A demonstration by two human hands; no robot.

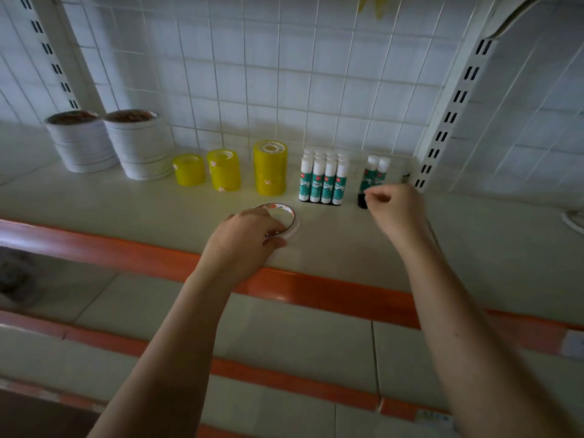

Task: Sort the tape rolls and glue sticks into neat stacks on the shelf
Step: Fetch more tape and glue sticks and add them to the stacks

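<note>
The left hand (245, 237) grips a flat white tape roll (286, 221) lying on the shelf (126, 213). The right hand (396, 208) hovers with fingers curled, holding nothing, just before two glue sticks (376, 173). Beside stands a block of glue sticks (322, 181), then yellow tape stacks (270, 167).

A person's left hand (249, 235) grips a flat tape roll (284, 221) lying on the shelf (132, 216), just before the block of glue sticks (322, 178). The right hand (395, 210), fingers curled, hovers right of that block.
</note>
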